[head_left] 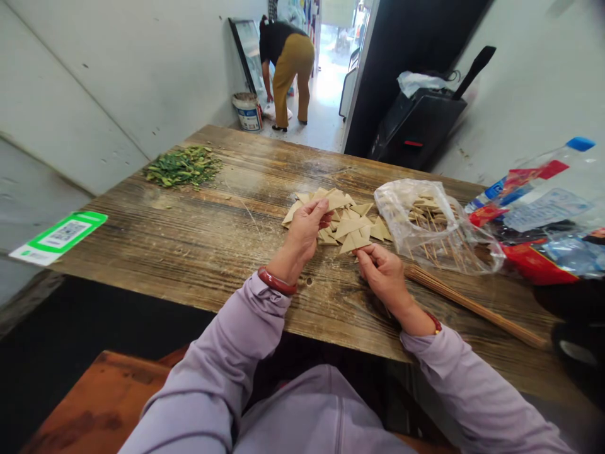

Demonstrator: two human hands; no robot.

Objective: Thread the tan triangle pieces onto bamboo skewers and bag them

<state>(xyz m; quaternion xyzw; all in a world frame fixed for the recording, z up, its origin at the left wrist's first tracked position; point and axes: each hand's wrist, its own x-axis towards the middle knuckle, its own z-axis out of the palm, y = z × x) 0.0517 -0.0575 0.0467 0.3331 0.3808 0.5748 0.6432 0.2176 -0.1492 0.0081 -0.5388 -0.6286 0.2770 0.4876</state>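
My left hand [305, 230] is closed, with a flat tan triangular piece [336, 199] pinched between thumb and fingers. It is above a loose pile of similar thin pieces [326, 238] on the wooden table. To the right, my right hand [385, 277] is closed at the lower edge of some tan triangles [355, 239]. These seem to sit on a thin skewer, most of which is hidden by the fingers. Beside that hand lies a bundle of thin wooden skewers [477, 306]. A clear plastic bag [394, 205] holds skewered tan pieces [428, 211].
Green chopped leaves [182, 165] are heaped on the far left of the table [198, 233]. A green code card [61, 238] lies at the left edge. Bottles [534, 170] and red packaging [539, 261] crowd the right. Beyond, a person [293, 60] bends near a bucket [247, 112].
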